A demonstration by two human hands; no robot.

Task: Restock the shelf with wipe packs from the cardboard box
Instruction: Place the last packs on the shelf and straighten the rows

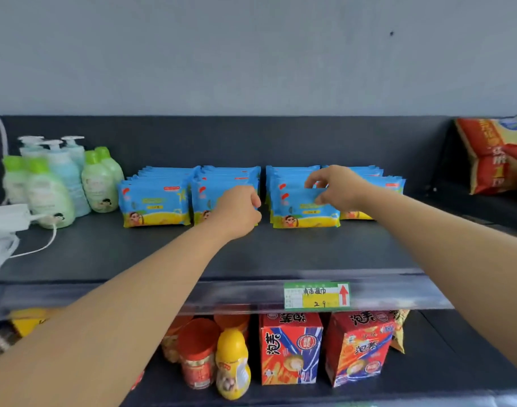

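Several blue-and-yellow wipe packs stand upright in rows at the back of the dark top shelf (pixel 251 254). My right hand (pixel 333 186) pinches the top edge of the front wipe pack (pixel 298 214) in the third row from the left. My left hand (pixel 239 211) is curled in front of the second row's front pack (pixel 204 195), against its right edge; whether it grips that pack is hidden. Another row of packs (pixel 154 204) stands at the left, and one more (pixel 377 183) behind my right hand. The cardboard box is out of view.
Green and pale-blue lotion bottles (pixel 54 183) stand at the shelf's left, beside a white power strip and cable (pixel 7 221). A red snack bag (pixel 495 154) lies at the right. A price label (pixel 317 295) hangs on the front rail. Jars and red cartons (pixel 291 348) fill the lower shelf.
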